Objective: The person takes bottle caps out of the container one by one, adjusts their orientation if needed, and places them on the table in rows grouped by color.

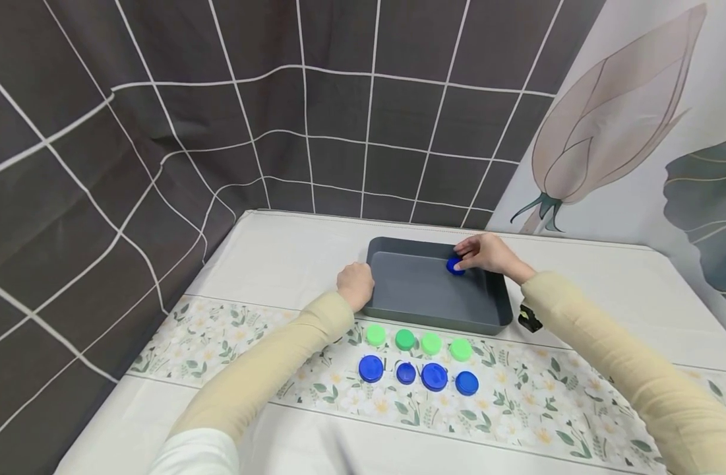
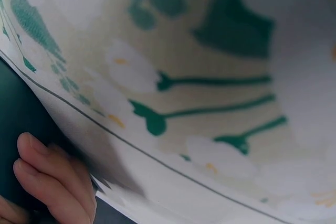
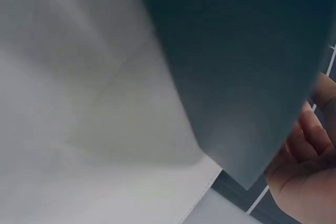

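Note:
A shallow dark grey tray [image 1: 424,320] rests on the table. My left hand [image 1: 355,285] holds the tray at its left side; in the left wrist view its curled fingers [image 2: 52,174] lie against the dark wall. Inside the tray's back right part, my right hand [image 1: 486,254] pinches a blue bottle cap [image 1: 455,266] between thumb and fingers. In the right wrist view the tray's side wall [image 3: 236,77] stands in front of the right hand [image 3: 307,177], so the cap is hidden there.
Before the tray lies a row of green caps, among them a darker one [image 1: 405,340] and a bright one [image 1: 460,349]. Nearer is a row of blue caps, including a large one [image 1: 434,377]. A floral strip [image 1: 517,396] crosses the white table; a dark gridded curtain [image 1: 333,112] hangs behind.

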Tool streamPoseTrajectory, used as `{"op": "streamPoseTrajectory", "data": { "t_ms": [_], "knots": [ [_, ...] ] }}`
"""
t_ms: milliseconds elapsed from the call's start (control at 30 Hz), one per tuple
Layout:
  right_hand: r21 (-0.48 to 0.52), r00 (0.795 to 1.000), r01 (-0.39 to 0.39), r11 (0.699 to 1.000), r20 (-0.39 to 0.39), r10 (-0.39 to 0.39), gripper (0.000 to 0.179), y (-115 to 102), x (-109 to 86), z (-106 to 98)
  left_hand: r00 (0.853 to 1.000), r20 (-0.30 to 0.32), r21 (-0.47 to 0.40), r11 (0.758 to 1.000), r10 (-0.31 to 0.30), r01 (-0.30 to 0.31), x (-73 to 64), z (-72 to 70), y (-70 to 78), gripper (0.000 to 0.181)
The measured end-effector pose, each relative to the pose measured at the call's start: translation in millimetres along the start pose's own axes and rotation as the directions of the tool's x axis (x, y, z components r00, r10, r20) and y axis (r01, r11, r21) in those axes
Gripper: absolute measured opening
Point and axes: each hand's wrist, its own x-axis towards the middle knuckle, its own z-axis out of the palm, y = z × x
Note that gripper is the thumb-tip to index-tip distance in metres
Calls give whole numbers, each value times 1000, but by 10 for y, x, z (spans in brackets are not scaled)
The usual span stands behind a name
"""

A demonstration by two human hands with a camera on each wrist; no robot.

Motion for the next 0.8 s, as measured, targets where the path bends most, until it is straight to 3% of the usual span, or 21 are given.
{"op": "streamPoseTrajectory", "data": {
  "t_ms": [333,800],
  "knots": [
    [-75,999,32,997,4,-32,41,109,1,63,1000,-5,4,1000,-3,3,-6,-3,13,22],
    [-104,997,45,994,-61,-51,40,159,-7,167,1000,-13,7,1000,-1,1,-12,-10,22,22]
  ]
}}
